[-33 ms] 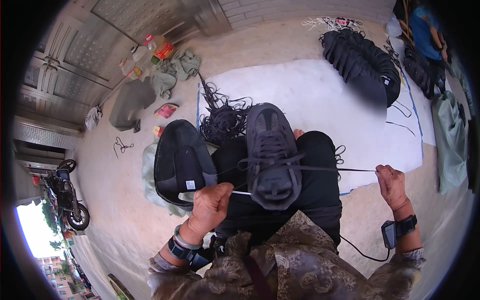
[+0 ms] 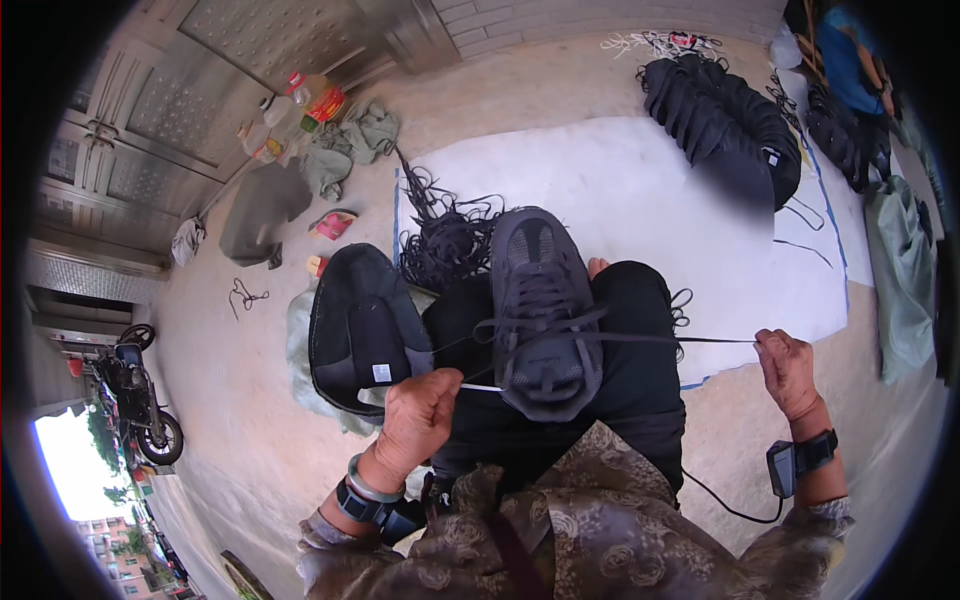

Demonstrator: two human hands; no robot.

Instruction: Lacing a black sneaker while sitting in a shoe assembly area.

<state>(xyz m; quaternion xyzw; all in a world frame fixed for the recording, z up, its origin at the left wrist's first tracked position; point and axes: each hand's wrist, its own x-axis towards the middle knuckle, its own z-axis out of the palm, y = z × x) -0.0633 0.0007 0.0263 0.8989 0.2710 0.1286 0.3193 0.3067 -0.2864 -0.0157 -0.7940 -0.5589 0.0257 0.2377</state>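
A dark grey shoe upper [image 2: 545,310] lies across my lap, toe end toward me, with dark laces threaded through its middle. A dark shoelace [image 2: 715,340] stretches taut from it to the right, its far part pinched in the fingertips of my right hand [image 2: 788,372]. Just left of the upper, my left hand [image 2: 418,412] is closed in a pinch on a thin lace strand; a short white strip shows beside its fingertips. Past that hand lies a second dark upper [image 2: 352,322], its inside showing, with a small white label. My left fingers partly hide what they grip.
A tangled heap of black laces [image 2: 450,235] lies beyond my left knee. On a white sheet [image 2: 560,160] stand rows of stacked dark uppers [image 2: 720,120]. Plastic bottles [image 2: 318,98] and grey-green cloth [image 2: 355,135] are far left. A green sack [image 2: 900,280] is at right, near another person [image 2: 850,60].
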